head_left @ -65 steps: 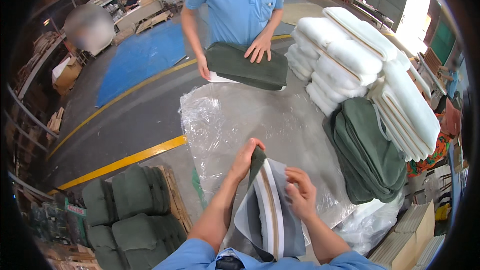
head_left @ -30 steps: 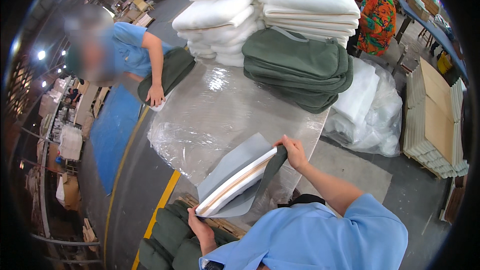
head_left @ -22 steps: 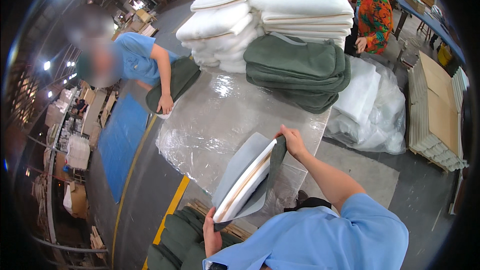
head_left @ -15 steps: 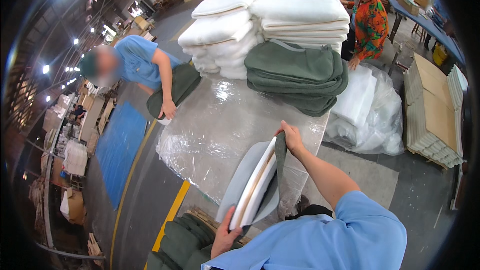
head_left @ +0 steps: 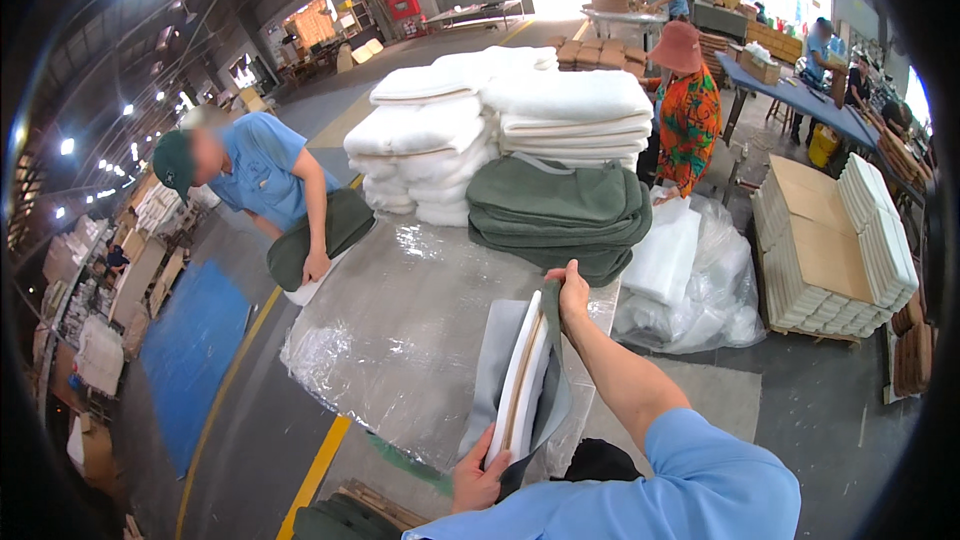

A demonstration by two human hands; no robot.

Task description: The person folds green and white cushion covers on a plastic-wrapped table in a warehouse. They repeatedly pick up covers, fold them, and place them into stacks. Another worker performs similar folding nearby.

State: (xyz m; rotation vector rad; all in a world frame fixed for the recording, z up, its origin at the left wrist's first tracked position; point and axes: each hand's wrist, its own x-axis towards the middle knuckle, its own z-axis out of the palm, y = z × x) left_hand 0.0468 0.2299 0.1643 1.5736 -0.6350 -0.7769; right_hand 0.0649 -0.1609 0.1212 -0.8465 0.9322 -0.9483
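Observation:
A white cushion pad [head_left: 522, 365] with a tan layer along its middle stands on edge, partly inside a fabric cover [head_left: 485, 370] that shows grey on its open flaps. My left hand [head_left: 478, 477] grips the near end of the pad, fingers on its white side. At the far end, my right hand [head_left: 571, 294] is closed on the edge of the cover, which looks dark green there. Both hold it over the near right part of the plastic-wrapped table [head_left: 400, 310]. Beyond my right hand lies a stack of dark green covered cushions [head_left: 560, 205].
White pads [head_left: 570, 100] are piled at the table's far side. A co-worker in blue [head_left: 265, 165] handles a green cushion [head_left: 340, 225] at the left edge. Another person in a patterned shirt [head_left: 690, 120] stands by plastic-bagged pads [head_left: 715, 280]. Stacked boards [head_left: 810, 250] stand at right.
The view has tilted up, showing more of the far hall. The pad stands more upright in the picture, and both hands keep their hold on its two ends.

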